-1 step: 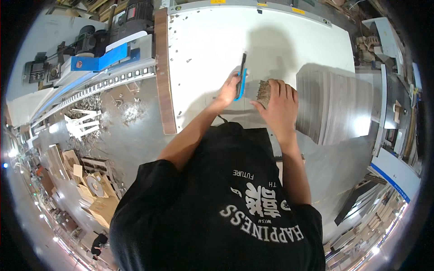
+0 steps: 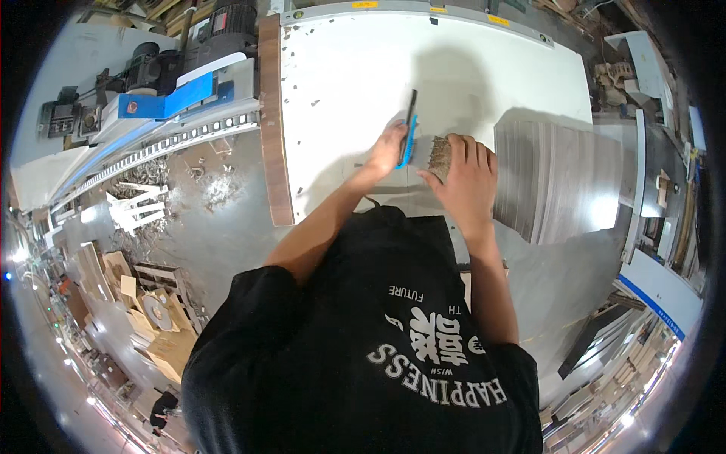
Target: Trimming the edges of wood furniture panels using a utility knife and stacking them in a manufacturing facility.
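Note:
My left hand [image 2: 389, 151] is closed around a slim black and blue tool [image 2: 409, 136]. The tool points away from me above the white tabletop [image 2: 355, 76], and its exact kind is hard to make out. Just to the right, my right hand [image 2: 470, 172] curls its fingers over a brown, rough-textured block [image 2: 439, 156], with the thumb at its near side. Most of that block is hidden under the palm. A fanned stack of grey wood-grain panels [image 2: 556, 181] lies right beside my right hand.
Small dark scraps [image 2: 315, 102] are scattered over the tabletop's left part. A brown strip [image 2: 277, 129] edges the table at left, and a metal rail [image 2: 423, 9] runs along the far side. Machinery with a blue cover [image 2: 170, 101] stands to the left, above shavings on the floor.
My left hand has tilted the black and blue tool slightly to the right. My right hand stays almost in place on the brown block.

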A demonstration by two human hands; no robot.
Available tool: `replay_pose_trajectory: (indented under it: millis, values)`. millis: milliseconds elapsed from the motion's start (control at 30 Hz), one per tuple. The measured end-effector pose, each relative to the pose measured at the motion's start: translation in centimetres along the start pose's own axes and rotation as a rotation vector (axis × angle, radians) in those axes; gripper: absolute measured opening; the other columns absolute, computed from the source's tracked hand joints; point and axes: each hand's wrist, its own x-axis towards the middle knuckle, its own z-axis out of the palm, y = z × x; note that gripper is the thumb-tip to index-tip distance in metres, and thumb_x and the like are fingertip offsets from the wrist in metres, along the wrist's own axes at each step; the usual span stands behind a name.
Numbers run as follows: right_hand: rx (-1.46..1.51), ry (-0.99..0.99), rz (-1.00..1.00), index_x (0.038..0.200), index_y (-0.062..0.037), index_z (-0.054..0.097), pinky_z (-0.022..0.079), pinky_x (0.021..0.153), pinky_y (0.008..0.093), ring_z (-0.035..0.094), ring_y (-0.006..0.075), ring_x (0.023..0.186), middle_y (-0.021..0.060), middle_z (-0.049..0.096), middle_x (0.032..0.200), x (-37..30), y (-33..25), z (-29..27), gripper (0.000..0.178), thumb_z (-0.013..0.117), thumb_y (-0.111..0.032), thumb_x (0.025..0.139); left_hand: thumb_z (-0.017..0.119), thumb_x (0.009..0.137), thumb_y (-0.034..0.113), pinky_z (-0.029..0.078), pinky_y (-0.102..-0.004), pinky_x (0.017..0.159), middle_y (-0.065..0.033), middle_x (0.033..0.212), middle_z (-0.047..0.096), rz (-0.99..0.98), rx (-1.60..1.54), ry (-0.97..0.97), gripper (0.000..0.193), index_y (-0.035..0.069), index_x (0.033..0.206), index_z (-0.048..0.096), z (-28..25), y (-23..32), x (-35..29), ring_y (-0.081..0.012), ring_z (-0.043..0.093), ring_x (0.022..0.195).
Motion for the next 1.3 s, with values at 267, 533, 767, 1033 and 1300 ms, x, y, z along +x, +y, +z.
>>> replay_pose_trajectory:
  millis: [267, 533, 767, 1033, 1300]
  values:
    - [-0.003, 0.01, 0.021, 0.137, -0.0048, 0.061, 0.045, 0.108, 0.049, 0.061, 0.0334, 0.122, 0.0112, 0.068, 0.13, -0.3, 0.1, 0.4, 0.084, 0.091, -0.054, 0.076, 0.037, 0.115, 0.034, 0.05, -0.0362, 0.099, -0.0158, 0.112, 0.071, 0.215, 0.231, -0.036, 0.052, 0.0, 0.133, 0.073, -1.4, -2.0, 3.6, -0.0265, 0.065, 0.102]
    - [-0.001, 0.019, 0.031, 0.136, -0.0052, 0.06, 0.045, 0.106, 0.0475, 0.062, 0.0311, 0.12, 0.0109, 0.067, 0.127, 0.1, 0.3, 0.2, 0.083, 0.093, -0.05, 0.074, 0.041, 0.114, 0.035, 0.048, -0.0343, 0.09, -0.0078, 0.097, 0.065, 0.157, 0.117, -0.001, 0.049, 0.001, 0.128, 0.073, 1.4, 2.4, 2.0, -0.0181, 0.057, 0.09]
    - [0.018, 0.016, 0.033, 0.135, -0.0045, 0.06, 0.045, 0.106, 0.0464, 0.062, 0.0296, 0.12, 0.0107, 0.066, 0.126, 0.0, 0.2, 0.3, 0.081, 0.095, -0.044, 0.073, 0.034, 0.111, 0.025, 0.042, -0.0261, 0.059, 0.0012, 0.082, 0.056, 0.047, -0.206, -0.031, 0.045, 0.004, 0.14, 0.062, 2.4, 10.6, -1.8, -0.0083, 0.049, 0.065]
    - [0.065, 0.018, 0.049, 0.132, -0.0046, 0.062, 0.045, 0.106, 0.0469, 0.062, 0.0309, 0.12, 0.0109, 0.067, 0.125, -0.3, 0.4, 0.3, 0.079, 0.096, -0.044, 0.073, 0.036, 0.12, 0.028, 0.043, -0.0268, 0.066, 0.0027, 0.089, 0.055, 0.213, 0.041, -0.098, 0.043, 0.003, 0.141, 0.064, 3.5, 13.1, -2.5, -0.006, 0.047, 0.072]
    - [0.061, 0.037, 0.04, 0.127, -0.0034, 0.064, 0.045, 0.104, 0.0463, 0.063, 0.0291, 0.115, 0.0104, 0.067, 0.121, -0.2, 0.6, 0.5, 0.069, 0.092, -0.042, 0.078, 0.042, 0.118, 0.031, 0.053, -0.0514, 0.07, -0.023, 0.09, 0.072, 0.213, 0.607, 0.055, 0.032, 0.005, 0.127, 0.058, 5.2, 16.2, -3.9, -0.0444, 0.072, 0.079]
